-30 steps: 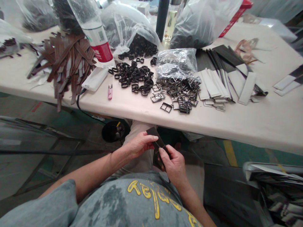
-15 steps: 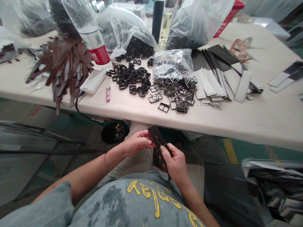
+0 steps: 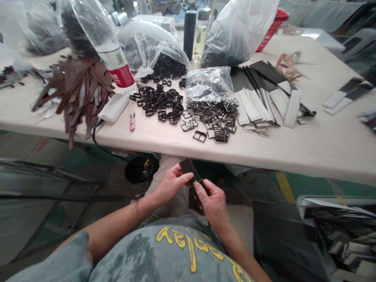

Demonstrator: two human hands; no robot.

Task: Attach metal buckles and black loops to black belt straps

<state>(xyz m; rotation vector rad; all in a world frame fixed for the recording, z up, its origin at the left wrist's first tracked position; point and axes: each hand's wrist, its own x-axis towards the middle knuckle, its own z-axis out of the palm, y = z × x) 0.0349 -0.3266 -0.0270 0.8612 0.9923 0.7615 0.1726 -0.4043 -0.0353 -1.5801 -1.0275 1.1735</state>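
Above my lap, just off the table's front edge, both hands grip a dark leather strap (image 3: pixel 187 166). My left hand (image 3: pixel 173 181) pinches its upper part, thumb lying across the face. My right hand (image 3: pixel 212 197) is closed around the lower part, its thumb close to the left thumb. A small metal piece shows between the thumbs, apparently part of a buckle; the fingers hide most of it. On the table ahead lies a heap of metal buckles (image 3: pixel 221 115), with a single buckle (image 3: pixel 200 136) nearest the edge. Black strap loops (image 3: pixel 160 100) are piled to its left.
Brown strips (image 3: pixel 78 84), a plastic bottle (image 3: pixel 116 62), a white power bank (image 3: pixel 114 108) with a cable and pink snips (image 3: pixel 132 122) are on the left. Dark and white strips (image 3: pixel 255 103) lie on the right. A black bin (image 3: pixel 138 169) stands below the table.
My left thumb has moved from beside the strap onto its face, near my right thumb. The camera view has shifted slightly, so the table items appear a little to the left.
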